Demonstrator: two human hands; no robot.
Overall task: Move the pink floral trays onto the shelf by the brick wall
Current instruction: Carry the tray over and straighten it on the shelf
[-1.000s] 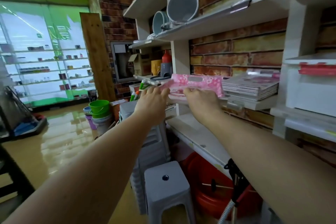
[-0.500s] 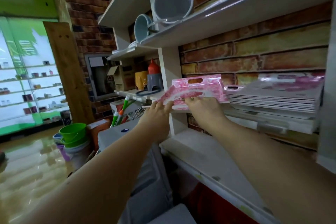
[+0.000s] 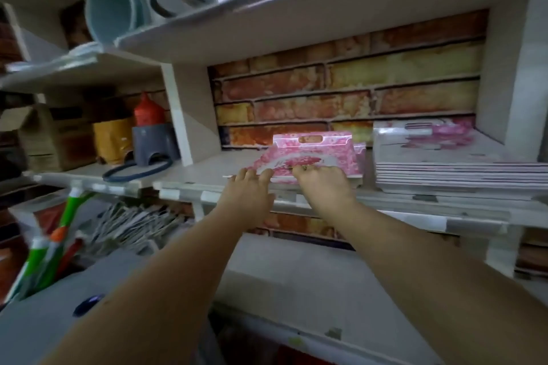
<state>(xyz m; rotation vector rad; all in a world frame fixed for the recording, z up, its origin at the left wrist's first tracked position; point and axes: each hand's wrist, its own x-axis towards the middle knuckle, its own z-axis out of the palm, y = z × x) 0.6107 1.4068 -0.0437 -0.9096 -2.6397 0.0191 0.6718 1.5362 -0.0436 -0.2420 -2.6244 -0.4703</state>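
A small stack of pink floral trays (image 3: 314,154) with a cut-out handle rests on the white shelf (image 3: 204,170) in front of the brick wall (image 3: 341,98). My left hand (image 3: 249,190) has its fingers on the stack's near left edge. My right hand (image 3: 323,181) grips the near right edge, fingers on top. A taller pile of similar trays (image 3: 450,163) lies on the same shelf just to the right, with a narrow gap between the two.
A white divider (image 3: 189,115) bounds the shelf bay on the left. Beyond it stand a grey holder (image 3: 151,142), an orange container (image 3: 111,139) and a cardboard box (image 3: 44,139). Blue-grey basins (image 3: 115,6) lie on the shelf above. A lower ledge (image 3: 296,281) runs underneath.
Both hands have carried the pink trays forward and set them down on the shelf beside the taller pile. The view has moved closer to the shelf.
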